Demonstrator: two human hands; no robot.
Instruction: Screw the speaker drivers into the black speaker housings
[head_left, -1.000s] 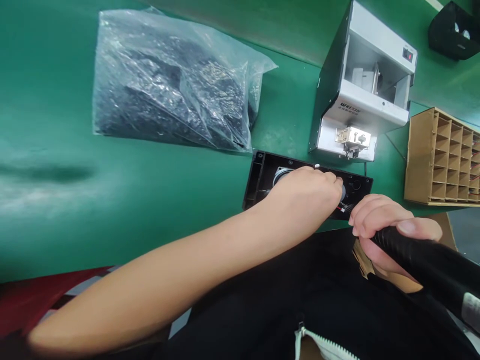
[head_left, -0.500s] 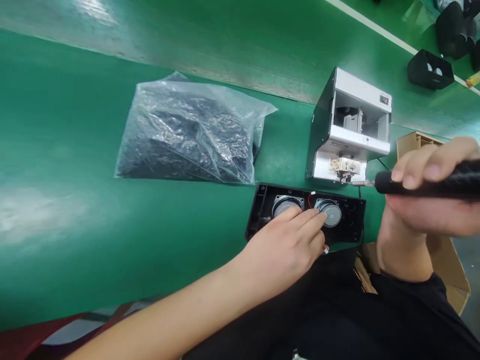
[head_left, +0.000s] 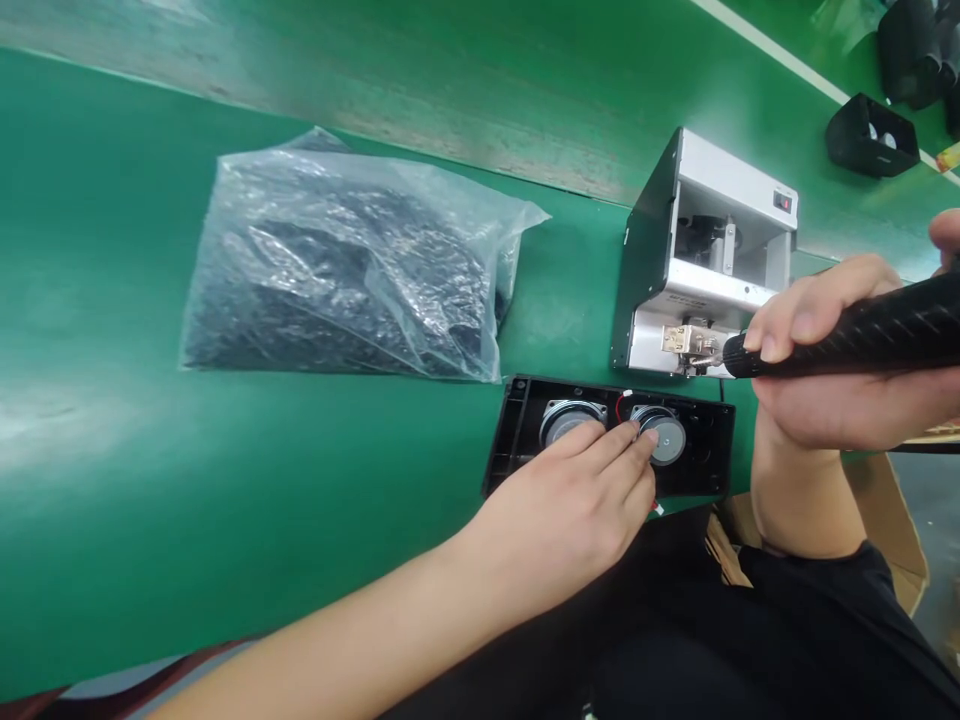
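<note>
My left hand (head_left: 574,490) lies over a black speaker housing (head_left: 517,440), its fingers stretched out and resting across the middle. On either side of the fingertips are two round speaker drivers, a left one (head_left: 564,420) partly covered and a right one (head_left: 667,441) mostly visible. A red wire with a white plug (head_left: 627,394) shows between them, and a second white plug (head_left: 658,509) pokes out below my hand. Wrapped round a black electric screwdriver (head_left: 862,335), my right hand (head_left: 825,380) holds its front end at the pick-up block (head_left: 688,339) of a screw feeder (head_left: 709,280).
A clear plastic bag of dark contents (head_left: 360,270) lies left of the feeder on the green table (head_left: 262,480). Across a raised ledge, another black housing (head_left: 871,137) stands at the far right. A cardboard box (head_left: 896,530) is below my right arm.
My right hand has brought the screwdriver leftward, so its nose now meets the feeder's pick-up block. The left hand stays on the housing. The view has shifted slightly.
</note>
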